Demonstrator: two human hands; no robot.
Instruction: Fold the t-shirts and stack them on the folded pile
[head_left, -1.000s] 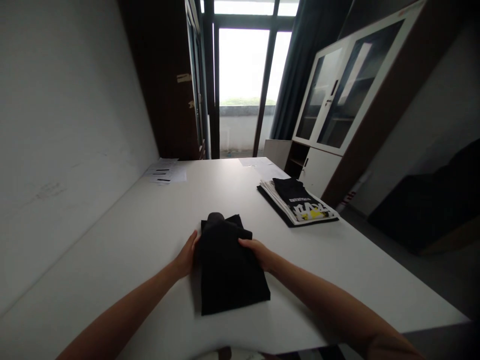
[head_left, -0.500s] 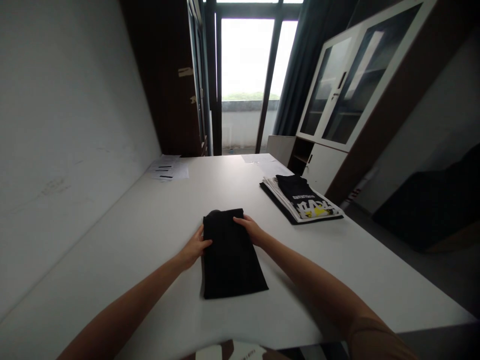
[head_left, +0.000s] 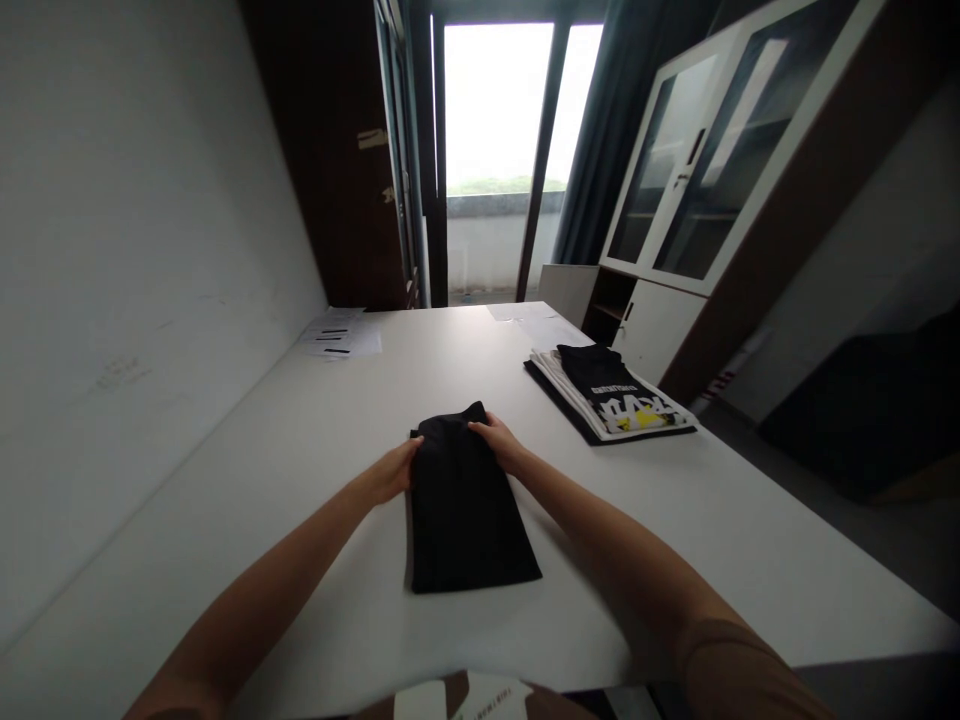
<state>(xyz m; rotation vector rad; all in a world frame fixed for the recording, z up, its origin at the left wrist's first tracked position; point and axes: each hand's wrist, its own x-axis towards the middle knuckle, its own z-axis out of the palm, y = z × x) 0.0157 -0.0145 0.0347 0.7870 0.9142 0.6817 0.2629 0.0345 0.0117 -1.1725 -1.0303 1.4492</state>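
Note:
A black folded garment [head_left: 469,515] lies on the white table [head_left: 330,590] right in front of me, its far edge slightly lifted and creased. My left hand [head_left: 396,470] grips its far left corner, thumb on top and the other fingers at the side, partly hidden. At the far right corner, my right hand [head_left: 498,441] pinches the cloth between thumb and fingers. The kind of garment cannot be made out from this folded shape.
To the right lies a stack of folded shirts [head_left: 611,395], black and white, with a printed one on top. Papers [head_left: 345,335] rest at the far left by the wall, and more sheets [head_left: 540,322] at the far edge. A glass-door cabinet [head_left: 690,170] stands beyond.
My left hand has moved up along the garment's left edge to its far corner. The far edge of the cloth has gone from flat and straight to lifted and creased.

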